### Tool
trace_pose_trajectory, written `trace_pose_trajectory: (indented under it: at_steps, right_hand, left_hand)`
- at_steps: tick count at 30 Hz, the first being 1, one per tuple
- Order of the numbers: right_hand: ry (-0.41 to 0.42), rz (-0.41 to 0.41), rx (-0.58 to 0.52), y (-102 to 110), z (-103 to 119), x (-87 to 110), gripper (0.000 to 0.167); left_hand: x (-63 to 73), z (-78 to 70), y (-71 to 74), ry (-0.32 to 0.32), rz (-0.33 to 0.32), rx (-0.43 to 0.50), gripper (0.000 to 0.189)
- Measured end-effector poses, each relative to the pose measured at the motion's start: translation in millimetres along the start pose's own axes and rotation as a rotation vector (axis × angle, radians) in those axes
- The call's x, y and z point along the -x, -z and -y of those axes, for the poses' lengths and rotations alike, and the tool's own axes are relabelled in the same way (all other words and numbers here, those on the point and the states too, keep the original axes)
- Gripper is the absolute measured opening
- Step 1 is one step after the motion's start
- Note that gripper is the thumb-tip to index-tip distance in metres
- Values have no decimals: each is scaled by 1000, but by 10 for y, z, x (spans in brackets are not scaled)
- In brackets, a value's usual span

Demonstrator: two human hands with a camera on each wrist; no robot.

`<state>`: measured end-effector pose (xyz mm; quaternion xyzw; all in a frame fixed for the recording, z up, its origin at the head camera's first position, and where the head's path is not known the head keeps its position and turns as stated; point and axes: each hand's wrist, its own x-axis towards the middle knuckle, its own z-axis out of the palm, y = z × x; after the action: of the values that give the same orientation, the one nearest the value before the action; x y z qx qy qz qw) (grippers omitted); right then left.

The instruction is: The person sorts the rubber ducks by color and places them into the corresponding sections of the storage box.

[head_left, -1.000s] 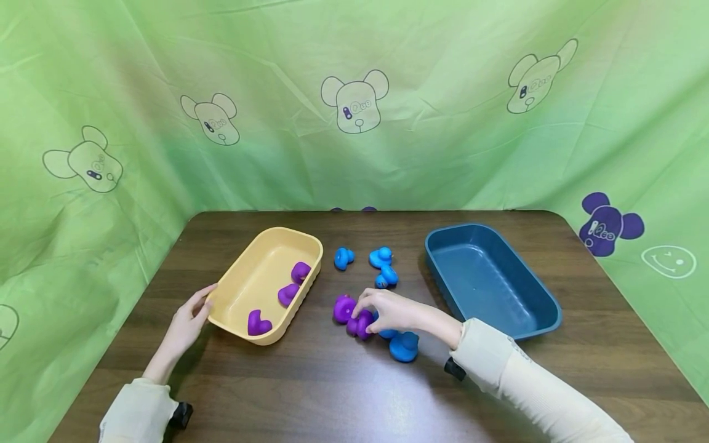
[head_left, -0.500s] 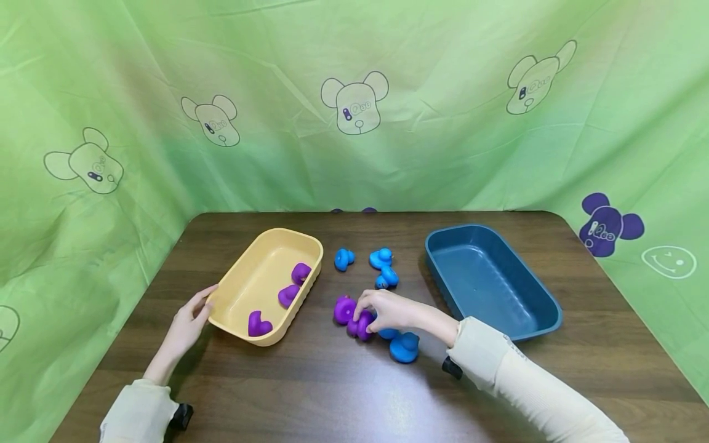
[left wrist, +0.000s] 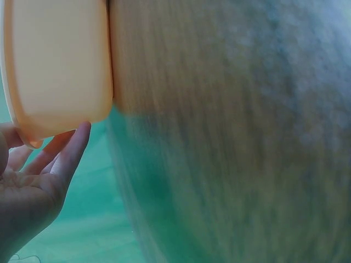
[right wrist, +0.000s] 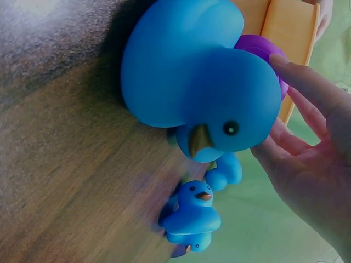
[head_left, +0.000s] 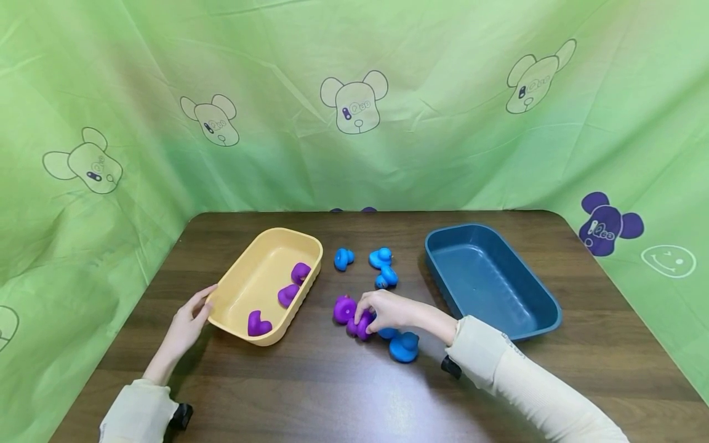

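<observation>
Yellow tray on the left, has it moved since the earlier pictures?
No. In the head view, the yellow tray shows no visible shift in any direction against the far edge of the table, and the left hand still holds it.

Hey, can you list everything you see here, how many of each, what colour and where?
Yellow bin: 1, pale yellow, left on the table
Blue bin: 1, dark blue, right on the table
Purple ducks: 5, purple, three in the yellow bin, two between the bins
Blue ducks: at least 5, blue, between the bins, one partly hidden
Table: 1, brown, under everything
Backdrop: 1, green with cartoon heads, behind the table
Wrist devices: 2, black, one at each cuff
Sleeves: 2, off-white, on both arms
Left hand: 1, bare, touching the yellow bin's near left corner
Right hand: 1, bare, fingers around a purple duck
</observation>
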<state>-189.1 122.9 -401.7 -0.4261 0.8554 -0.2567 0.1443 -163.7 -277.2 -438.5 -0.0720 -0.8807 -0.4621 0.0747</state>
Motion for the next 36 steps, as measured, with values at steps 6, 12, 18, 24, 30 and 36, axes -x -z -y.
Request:
trace_pose_trajectory:
  at_steps: [6, 12, 18, 24, 30, 36]
  right_hand:
    - [-3, 13, -12, 12, 1, -16, 14]
    - [25, 7, -27, 20, 7, -18, 14]
    - [33, -14, -37, 41, 33, -18, 14]
    - [33, -24, -62, 61, 54, -26, 14]
    - [18, -27, -111, 86, 80, -26, 14]
    - [29, -37, -160, 115, 118, -32, 14]
  left_hand:
    - [-6, -2, -6, -3, -4, 1, 35]
    - [-10, -2, -10, -8, -5, 6, 35]
    - [-7, -6, -9, -9, -3, 14, 35]
    - [-2, -18, 3, -10, -6, 7, 35]
    - [-3, -13, 2, -19, -6, 5, 34]
    - [-7, -6, -1, -21, -2, 8, 34]
